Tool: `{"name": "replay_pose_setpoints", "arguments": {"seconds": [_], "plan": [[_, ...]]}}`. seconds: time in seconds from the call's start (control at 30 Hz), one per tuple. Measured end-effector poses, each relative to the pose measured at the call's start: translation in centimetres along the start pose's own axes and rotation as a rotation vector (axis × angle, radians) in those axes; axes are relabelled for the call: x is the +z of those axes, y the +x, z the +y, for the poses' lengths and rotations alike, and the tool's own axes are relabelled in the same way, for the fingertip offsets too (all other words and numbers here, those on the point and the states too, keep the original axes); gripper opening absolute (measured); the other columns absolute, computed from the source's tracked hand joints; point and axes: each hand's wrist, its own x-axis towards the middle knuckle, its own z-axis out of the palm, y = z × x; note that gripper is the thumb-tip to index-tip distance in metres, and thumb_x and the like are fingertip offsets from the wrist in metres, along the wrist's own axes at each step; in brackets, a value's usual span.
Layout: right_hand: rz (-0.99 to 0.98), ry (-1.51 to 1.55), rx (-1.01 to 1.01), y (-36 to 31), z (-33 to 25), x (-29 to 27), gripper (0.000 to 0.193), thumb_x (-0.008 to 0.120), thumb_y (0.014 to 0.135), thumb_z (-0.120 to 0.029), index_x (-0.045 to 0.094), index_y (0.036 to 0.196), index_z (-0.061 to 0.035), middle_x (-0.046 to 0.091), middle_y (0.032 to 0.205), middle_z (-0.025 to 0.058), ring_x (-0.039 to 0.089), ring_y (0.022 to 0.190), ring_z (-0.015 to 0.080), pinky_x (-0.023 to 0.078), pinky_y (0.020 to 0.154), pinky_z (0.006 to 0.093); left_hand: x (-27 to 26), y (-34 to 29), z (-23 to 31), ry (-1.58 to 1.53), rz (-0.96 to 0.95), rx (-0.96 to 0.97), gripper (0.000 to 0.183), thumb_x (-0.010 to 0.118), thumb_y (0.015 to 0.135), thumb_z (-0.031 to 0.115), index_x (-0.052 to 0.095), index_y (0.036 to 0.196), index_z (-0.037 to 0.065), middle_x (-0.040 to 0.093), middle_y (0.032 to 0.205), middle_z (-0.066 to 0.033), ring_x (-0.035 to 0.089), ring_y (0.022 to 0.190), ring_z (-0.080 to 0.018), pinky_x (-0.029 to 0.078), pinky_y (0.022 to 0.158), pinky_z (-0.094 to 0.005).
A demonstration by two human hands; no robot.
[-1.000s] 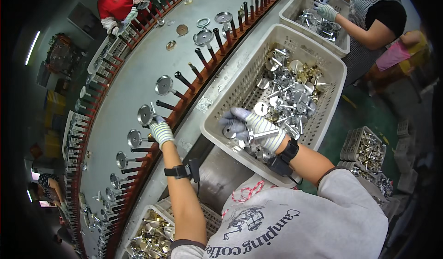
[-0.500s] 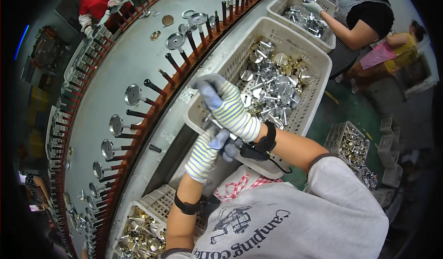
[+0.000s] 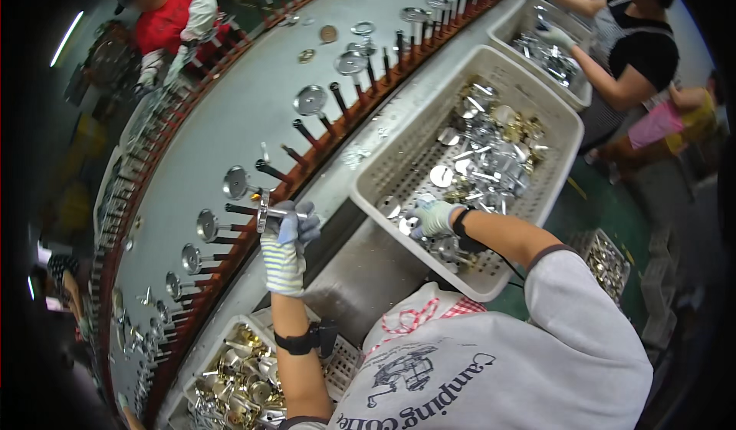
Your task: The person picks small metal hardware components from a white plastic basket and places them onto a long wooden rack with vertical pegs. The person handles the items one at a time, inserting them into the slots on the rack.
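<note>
My left hand (image 3: 285, 234), in a striped glove with grey-blue fingers, is closed round the stem of a silver metal disc-and-stem part (image 3: 263, 211). It holds the part beside the rack's dark upright pegs (image 3: 241, 209). My right hand (image 3: 434, 220), gloved the same way, reaches into the near end of a pale plastic crate (image 3: 368, 175). Its fingers look apart and bent downward, close to loose metal parts (image 3: 458, 255); their tips are partly hidden. Silver and brass-toned disc-and-stem parts (image 3: 498, 158) lie heaped further up the crate.
A curved grey table (image 3: 230, 100) carries a row of pegs, some topped with discs. A second crate (image 3: 268, 319) of metal parts stands lower left. One co-worker (image 3: 636, 47) works at a farther crate (image 3: 529, 20); another in a red vest (image 3: 172, 16) stands across the table.
My hands have come apart. The left moved leftward to the pegs with the metal part, and the right went down into the crate. The whole view has shifted a little.
</note>
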Motion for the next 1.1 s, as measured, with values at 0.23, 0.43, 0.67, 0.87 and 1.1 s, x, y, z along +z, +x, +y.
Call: {"name": "replay_pose_setpoints", "arguments": {"seconds": [0.23, 0.43, 0.67, 0.87, 1.1], "plan": [[0.244, -0.225, -0.026, -0.5, -0.4, 2.8, 0.031, 0.061, 0.082, -0.037, 0.066, 0.093, -0.0083, 0.066, 0.092, 0.016, 0.064, 0.085, 0.0318, 0.051, 0.073, 0.0434, -1.3, 7.5, 0.7, 0.327, 0.301, 0.437, 0.027, 0.059, 0.091, 0.018, 0.056, 0.112, 0.001, 0.063, 0.109, -0.0116, 0.06, 0.102, -0.0187, 0.05, 0.086, -0.0314], [0.289, 0.054, 0.198, -2.9, 1.4, -1.8, 0.028, 0.056, 0.088, -0.031, 0.064, 0.101, -0.0075, 0.063, 0.088, 0.0114, 0.06, 0.082, 0.0279, 0.047, 0.069, 0.0399, -5.8, 14.0, -1.9, 1.032, 0.473, 0.471, 0.03, 0.059, 0.091, 0.025, 0.062, 0.105, -0.001, 0.066, 0.096, -0.0113, 0.057, 0.081, -0.0218, 0.045, 0.076, -0.0348], [0.627, 1.385, 0.018, -9.9, 0.0, -12.1, 0.02, 0.056, 0.092, -0.021, 0.064, 0.102, -0.0061, 0.055, 0.064, -0.0018, 0.046, 0.05, 0.0078, 0.036, 0.044, 0.022, -5.3, 10.4, -3.6, 0.971, 0.519, 0.311, 0.045, 0.059, 0.088, 0.022, 0.046, 0.124, -0.002, 0.052, 0.12, -0.0216, 0.052, 0.105, -0.034, 0.04, 0.092, -0.0405], [0.346, 2.259, -0.231, -11.2, -4.7, -12.0, 0.018, 0.057, 0.091, -0.026, 0.062, 0.097, -0.0101, 0.052, 0.06, -0.0029, 0.042, 0.041, 0.0071, 0.027, 0.033, 0.0206, 6.5, 1.8, -5.6, 0.48, -0.068, 0.457, 0.059, 0.057, 0.088, 0.006, 0.031, 0.14, 0.003, 0.033, 0.145, -0.013, 0.035, 0.132, -0.0265, 0.03, 0.109, -0.0394], [0.034, 2.285, -0.168, -11.0, -9.4, -10.3, 0.02, 0.061, 0.089, -0.026, 0.058, 0.105, -0.0143, 0.055, 0.07, -0.0016, 0.041, 0.044, 0.0046, 0.03, 0.034, 0.018, 10.1, 1.2, -2.5, 0.173, -0.638, -0.148, 0.045, 0.061, 0.086, 0.013, 0.049, 0.128, 0.001, 0.058, 0.121, -0.0114, 0.057, 0.107, -0.0185, 0.044, 0.094, -0.0307]]}}
